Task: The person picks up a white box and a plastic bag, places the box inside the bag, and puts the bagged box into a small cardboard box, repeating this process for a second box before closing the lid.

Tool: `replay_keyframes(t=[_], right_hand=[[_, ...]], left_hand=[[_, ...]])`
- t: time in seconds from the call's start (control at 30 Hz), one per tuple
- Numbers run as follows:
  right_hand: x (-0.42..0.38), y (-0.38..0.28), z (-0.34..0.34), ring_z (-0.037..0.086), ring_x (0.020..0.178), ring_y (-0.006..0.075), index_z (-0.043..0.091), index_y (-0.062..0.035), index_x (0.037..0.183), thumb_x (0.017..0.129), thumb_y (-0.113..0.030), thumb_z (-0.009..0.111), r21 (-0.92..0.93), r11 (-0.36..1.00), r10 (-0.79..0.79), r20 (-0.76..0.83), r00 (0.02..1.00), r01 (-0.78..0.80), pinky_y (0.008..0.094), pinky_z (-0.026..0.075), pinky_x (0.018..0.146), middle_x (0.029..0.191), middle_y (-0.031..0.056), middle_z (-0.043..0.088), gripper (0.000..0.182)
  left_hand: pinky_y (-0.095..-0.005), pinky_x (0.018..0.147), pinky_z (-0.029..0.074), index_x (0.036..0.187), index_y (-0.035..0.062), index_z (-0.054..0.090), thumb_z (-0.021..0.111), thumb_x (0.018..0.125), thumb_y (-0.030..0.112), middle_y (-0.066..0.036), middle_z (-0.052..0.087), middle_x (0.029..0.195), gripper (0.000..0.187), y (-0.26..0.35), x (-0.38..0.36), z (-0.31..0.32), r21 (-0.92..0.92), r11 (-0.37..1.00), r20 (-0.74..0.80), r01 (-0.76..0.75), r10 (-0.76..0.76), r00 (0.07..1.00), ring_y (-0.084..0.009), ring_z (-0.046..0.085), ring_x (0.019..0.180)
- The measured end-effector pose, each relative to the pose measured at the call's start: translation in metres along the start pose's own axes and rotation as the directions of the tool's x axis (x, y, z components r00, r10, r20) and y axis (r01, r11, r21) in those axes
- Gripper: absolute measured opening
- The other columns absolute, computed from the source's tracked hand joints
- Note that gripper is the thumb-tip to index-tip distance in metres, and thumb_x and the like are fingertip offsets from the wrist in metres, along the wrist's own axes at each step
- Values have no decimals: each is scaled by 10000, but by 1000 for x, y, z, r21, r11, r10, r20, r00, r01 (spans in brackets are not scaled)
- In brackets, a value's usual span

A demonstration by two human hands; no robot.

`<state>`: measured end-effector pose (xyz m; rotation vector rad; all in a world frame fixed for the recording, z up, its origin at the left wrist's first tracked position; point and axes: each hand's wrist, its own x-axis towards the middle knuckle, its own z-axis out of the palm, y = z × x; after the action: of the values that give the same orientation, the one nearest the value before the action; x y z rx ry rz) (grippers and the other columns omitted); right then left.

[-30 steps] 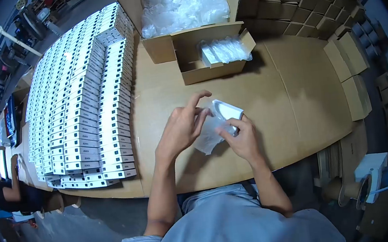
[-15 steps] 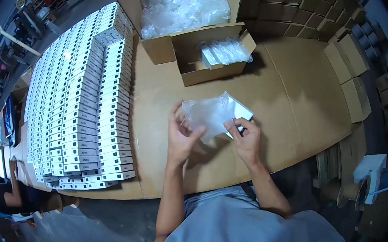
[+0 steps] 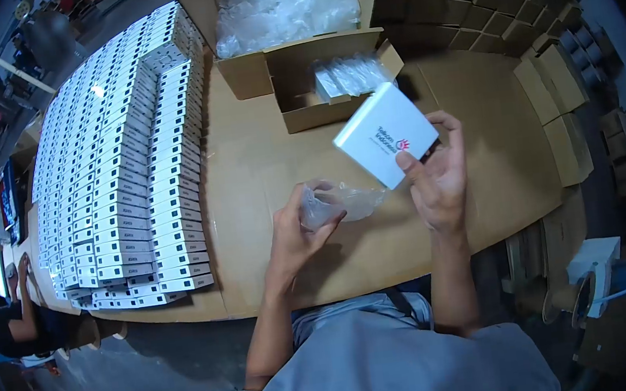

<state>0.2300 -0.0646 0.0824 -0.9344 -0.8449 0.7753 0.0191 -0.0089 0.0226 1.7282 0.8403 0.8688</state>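
Right hand [image 3: 438, 177]: grips white box [image 3: 386, 135], raised, tilted. Left hand [image 3: 298, 232]: closed on crumpled clear bag [image 3: 344, 201] above table [image 3: 472, 100]. Stacked cartons [image 3: 116, 164] at left.

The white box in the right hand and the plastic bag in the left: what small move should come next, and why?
Probably bring the white box down to the mouth of the plastic bag. The right hand holds the box raised above the table, apart from the bag, while the left hand grips the crumpled bag, so the two must meet first.
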Motion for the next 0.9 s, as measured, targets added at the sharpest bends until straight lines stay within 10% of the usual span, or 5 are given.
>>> replay_keyframes(t=[0.23, 0.37, 0.47, 0.8, 0.9], right_hand=[[-4, 14, 12, 627, 1078, 155, 389, -28, 1220, 860, 83, 762, -89, 994, 79, 134, 988, -67, 298, 566, 902, 1109, 91, 533, 531], [-1, 23, 4, 599, 1047, 126, 414, -26, 1209, 872, 74, 749, -305, 933, -152, 140, 978, 188, 277, 540, 910, 1108, 79, 531, 486], [-3, 11, 6, 583, 1042, 119, 428, -24, 1205, 876, 61, 742, -99, 995, -23, 124, 992, 35, 268, 528, 900, 1109, 75, 518, 463], [-2, 28, 0, 568, 1011, 118, 520, -19, 1212, 895, -37, 702, -314, 949, 55, 196, 979, 10, 290, 473, 900, 1079, 61, 576, 366], [1, 39, 0, 578, 1016, 113, 542, -13, 1225, 947, -94, 708, -325, 938, 188, 194, 963, -117, 255, 474, 863, 1102, 72, 611, 334]], left_hand=[[-328, 808, 581, 1187, -4, 616, 851, 801, 74, -146, 746, 980, 459, 2, -1, 0, -14, 999, -10, 29, -29, 1000, -211, 740, 933], [-301, 812, 566, 1160, -15, 620, 855, 797, 56, -92, 721, 994, 438, 3, -1, -1, -95, 993, 11, 69, -68, 998, -144, 688, 927], [-299, 827, 562, 1170, -22, 619, 853, 793, 44, -79, 717, 1005, 448, 2, -3, -1, -130, 989, 18, 72, -70, 997, -141, 683, 940], [-313, 863, 553, 1258, -31, 612, 819, 837, 74, -117, 736, 1060, 480, -5, -9, 8, -182, 979, 52, 91, -83, 995, -147, 691, 976], [-310, 905, 528, 1288, -34, 607, 704, 970, 134, -86, 709, 1120, 373, -11, -11, 16, -474, 867, 18, 156, -167, 986, -125, 651, 1027]])
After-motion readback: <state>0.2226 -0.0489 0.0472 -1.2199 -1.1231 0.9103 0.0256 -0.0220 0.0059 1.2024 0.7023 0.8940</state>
